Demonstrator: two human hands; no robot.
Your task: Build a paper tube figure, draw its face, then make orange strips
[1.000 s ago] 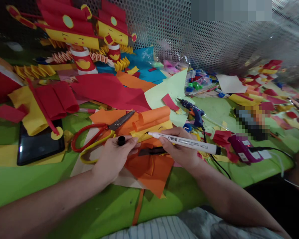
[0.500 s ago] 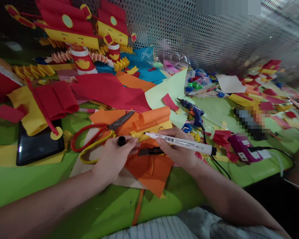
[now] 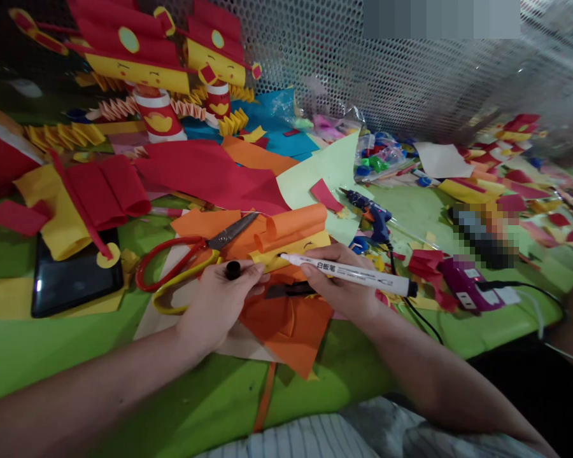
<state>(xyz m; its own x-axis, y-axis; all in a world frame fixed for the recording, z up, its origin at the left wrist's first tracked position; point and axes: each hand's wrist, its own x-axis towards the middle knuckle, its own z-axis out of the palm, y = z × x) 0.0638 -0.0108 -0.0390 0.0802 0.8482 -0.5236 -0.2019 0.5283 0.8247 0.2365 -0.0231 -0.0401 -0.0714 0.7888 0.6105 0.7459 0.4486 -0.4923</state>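
Note:
In my right hand (image 3: 341,286) is a white whiteboard marker (image 3: 358,273), gripped like a pen. Its tip touches the yellow band of a rolled orange-and-yellow paper piece (image 3: 296,226), where a curved dark stroke shows at the right and a small dark mark under the tip. My left hand (image 3: 219,302) has its fingers closed, with a black marker cap (image 3: 232,270) held in them and the thumb at the paper's left end. Scissors (image 3: 172,261) with a red and a yellow handle lie open beside my left hand. Orange paper sheets (image 3: 291,331) lie beneath both hands.
A blue glue gun (image 3: 372,213) and a purple power socket (image 3: 470,286) with cables lie to the right. At left, a black tablet-like device (image 3: 76,280) lies under folded paper. Paper figures (image 3: 157,117) stand at the back by a perforated metal panel (image 3: 315,44).
The marker has shifted very slightly to the right, and a dark mark shows at its tip on the yellow paper. My left hand has stayed in place.

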